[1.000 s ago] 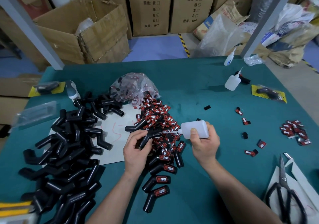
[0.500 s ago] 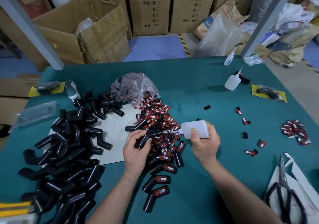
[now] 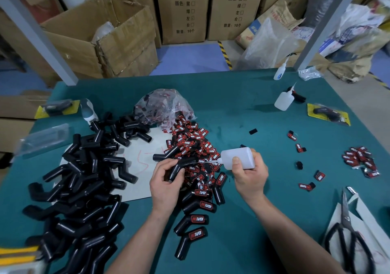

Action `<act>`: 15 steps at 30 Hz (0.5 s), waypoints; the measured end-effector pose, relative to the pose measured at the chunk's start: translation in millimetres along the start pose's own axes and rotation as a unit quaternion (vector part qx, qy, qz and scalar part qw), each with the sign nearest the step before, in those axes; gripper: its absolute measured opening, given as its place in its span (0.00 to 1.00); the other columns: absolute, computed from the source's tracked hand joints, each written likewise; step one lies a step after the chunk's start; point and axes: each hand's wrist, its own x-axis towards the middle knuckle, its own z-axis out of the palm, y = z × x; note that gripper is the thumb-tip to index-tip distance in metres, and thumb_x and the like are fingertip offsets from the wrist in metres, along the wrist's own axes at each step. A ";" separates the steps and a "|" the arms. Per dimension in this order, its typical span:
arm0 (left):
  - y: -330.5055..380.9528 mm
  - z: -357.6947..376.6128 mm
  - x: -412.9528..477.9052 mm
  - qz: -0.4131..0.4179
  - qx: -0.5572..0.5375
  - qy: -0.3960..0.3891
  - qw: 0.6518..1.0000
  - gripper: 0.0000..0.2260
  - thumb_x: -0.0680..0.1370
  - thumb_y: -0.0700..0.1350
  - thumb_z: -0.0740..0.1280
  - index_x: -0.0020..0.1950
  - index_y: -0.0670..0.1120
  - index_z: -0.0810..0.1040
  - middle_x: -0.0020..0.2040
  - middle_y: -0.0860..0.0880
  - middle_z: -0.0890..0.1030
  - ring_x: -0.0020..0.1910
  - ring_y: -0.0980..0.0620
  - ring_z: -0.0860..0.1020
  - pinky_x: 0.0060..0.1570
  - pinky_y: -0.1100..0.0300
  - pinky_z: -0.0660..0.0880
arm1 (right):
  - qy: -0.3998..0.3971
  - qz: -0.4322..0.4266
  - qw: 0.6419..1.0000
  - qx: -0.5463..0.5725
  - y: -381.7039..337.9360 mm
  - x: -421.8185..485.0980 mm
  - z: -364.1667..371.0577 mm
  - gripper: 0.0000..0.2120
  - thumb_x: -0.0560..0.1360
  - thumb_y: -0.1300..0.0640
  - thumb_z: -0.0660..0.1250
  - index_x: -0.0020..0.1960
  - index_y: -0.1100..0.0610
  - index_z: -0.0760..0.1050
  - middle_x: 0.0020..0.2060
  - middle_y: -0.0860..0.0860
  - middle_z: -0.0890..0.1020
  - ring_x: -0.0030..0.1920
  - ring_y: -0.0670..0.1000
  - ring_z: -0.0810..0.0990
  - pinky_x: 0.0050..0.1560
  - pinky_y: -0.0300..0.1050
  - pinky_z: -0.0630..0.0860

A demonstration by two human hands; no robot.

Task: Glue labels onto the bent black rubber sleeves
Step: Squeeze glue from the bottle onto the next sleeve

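My left hand (image 3: 165, 186) grips a bent black rubber sleeve (image 3: 183, 165) over the table's middle. My right hand (image 3: 250, 173) holds a white glue bottle (image 3: 237, 158) on its side, its thin nozzle pointing left at the sleeve's upper arm. Under both hands lies a heap of red-and-black labels (image 3: 191, 145). Several sleeves with labels on them (image 3: 197, 220) lie in front of my hands. A big pile of bare black sleeves (image 3: 80, 187) fills the left of the table.
A clear bag of labels (image 3: 166, 107) sits behind the heap. Two more glue bottles (image 3: 283, 100) stand at the far right, loose labels (image 3: 359, 159) lie right, and black scissors (image 3: 348, 237) lie on white paper at the near right. Cardboard boxes stand beyond the table.
The glue bottle's nozzle has edged slightly left toward the sleeve. Both hands have otherwise stayed nearly where they were.
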 end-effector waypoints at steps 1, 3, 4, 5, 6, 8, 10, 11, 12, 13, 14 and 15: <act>-0.9 0.1 0.1 0.004 0.002 -0.001 1.000 0.19 0.73 0.29 0.75 0.54 0.52 0.84 0.54 0.58 0.83 0.57 0.57 0.81 0.61 0.67 0.73 | 0.001 0.001 1.000 -0.001 -0.5 -0.1 0.0 0.18 0.73 0.50 0.68 0.46 0.67 0.76 0.39 0.45 0.76 0.37 0.44 0.73 0.38 0.28 0.70; -2.4 -0.2 0.2 0.008 0.003 -0.003 1.000 0.19 0.73 0.29 0.76 0.55 0.51 0.84 0.54 0.58 0.83 0.58 0.56 0.81 0.62 0.67 0.73 | 0.000 0.001 1.000 -0.005 -2.1 -0.2 0.2 0.17 0.73 0.51 0.68 0.46 0.67 0.76 0.39 0.44 0.76 0.37 0.43 0.73 0.40 0.26 0.69; -3.5 -0.3 0.2 0.009 0.003 -0.007 1.000 0.18 0.73 0.29 0.76 0.55 0.51 0.84 0.54 0.58 0.83 0.58 0.56 0.81 0.61 0.67 0.73 | -0.002 0.003 1.000 -0.004 -2.4 -0.2 0.2 0.17 0.73 0.51 0.68 0.46 0.67 0.76 0.39 0.43 0.76 0.37 0.43 0.73 0.40 0.25 0.69; -4.4 -0.6 0.2 0.010 0.004 -0.011 1.000 0.18 0.73 0.29 0.76 0.55 0.50 0.84 0.54 0.57 0.83 0.58 0.55 0.81 0.61 0.67 0.73 | -0.003 0.005 1.000 -0.003 -2.7 -0.1 0.4 0.17 0.73 0.52 0.68 0.46 0.68 0.76 0.39 0.44 0.76 0.37 0.42 0.73 0.40 0.24 0.69; -5.3 -0.6 0.2 0.012 0.005 -0.015 1.000 0.17 0.73 0.29 0.76 0.55 0.48 0.85 0.54 0.57 0.83 0.58 0.54 0.81 0.61 0.67 0.73 | -0.004 0.006 1.000 -0.002 -3.2 -0.2 0.5 0.17 0.73 0.51 0.68 0.46 0.68 0.76 0.38 0.45 0.76 0.37 0.43 0.73 0.40 0.24 0.69; -6.9 -0.9 0.1 0.014 0.007 -0.018 1.000 0.16 0.73 0.29 0.76 0.56 0.46 0.85 0.55 0.55 0.83 0.58 0.53 0.81 0.61 0.67 0.74 | -0.006 0.006 1.000 -0.006 -4.2 -0.9 1.0 0.17 0.73 0.52 0.68 0.46 0.68 0.76 0.38 0.48 0.76 0.37 0.43 0.72 0.39 0.24 0.69; -8.2 -0.9 0.4 0.011 0.008 -0.019 1.000 0.15 0.73 0.30 0.76 0.56 0.45 0.85 0.55 0.55 0.83 0.58 0.52 0.81 0.61 0.66 0.74 | -0.011 0.007 1.000 -0.009 -4.6 -0.8 1.2 0.17 0.73 0.52 0.68 0.46 0.67 0.76 0.37 0.49 0.75 0.36 0.43 0.72 0.38 0.25 0.69; -8.6 -1.2 0.2 0.008 0.007 -0.019 1.000 0.15 0.73 0.30 0.76 0.56 0.45 0.85 0.55 0.55 0.83 0.58 0.52 0.81 0.62 0.66 0.75 | -0.012 0.010 1.000 -0.008 -4.8 -0.2 1.0 0.17 0.73 0.52 0.68 0.46 0.67 0.76 0.37 0.48 0.76 0.37 0.42 0.73 0.38 0.25 0.69; -8.6 -1.4 0.1 0.005 0.005 -0.019 1.000 0.15 0.73 0.30 0.76 0.56 0.45 0.85 0.55 0.55 0.83 0.59 0.52 0.81 0.62 0.65 0.75 | -0.011 0.014 1.000 -0.006 -5.1 0.4 0.6 0.17 0.73 0.51 0.68 0.46 0.67 0.76 0.38 0.45 0.76 0.37 0.40 0.74 0.38 0.25 0.69; -8.7 -1.6 0.0 0.003 0.004 -0.020 1.000 0.15 0.74 0.31 0.76 0.56 0.46 0.85 0.55 0.55 0.83 0.59 0.53 0.81 0.61 0.65 0.75 | -0.009 0.017 1.000 -0.005 -5.0 1.0 0.4 0.16 0.73 0.51 0.68 0.46 0.66 0.76 0.39 0.43 0.76 0.38 0.38 0.75 0.39 0.25 0.69; -8.9 -1.6 0.2 0.003 0.003 -0.022 1.000 0.15 0.74 0.31 0.76 0.56 0.47 0.85 0.55 0.55 0.83 0.59 0.53 0.81 0.61 0.66 0.75 | -0.009 0.019 1.000 -0.005 -4.7 1.2 0.6 0.16 0.73 0.51 0.68 0.46 0.66 0.76 0.40 0.41 0.76 0.39 0.35 0.76 0.39 0.25 0.69; -8.9 -1.8 0.2 0.004 0.003 -0.022 1.000 0.15 0.74 0.32 0.76 0.56 0.47 0.85 0.55 0.55 0.83 0.59 0.53 0.81 0.61 0.66 0.75 | -0.008 0.018 1.000 -0.005 -4.5 0.7 0.9 0.17 0.73 0.51 0.68 0.46 0.66 0.76 0.39 0.42 0.76 0.39 0.35 0.76 0.39 0.25 0.69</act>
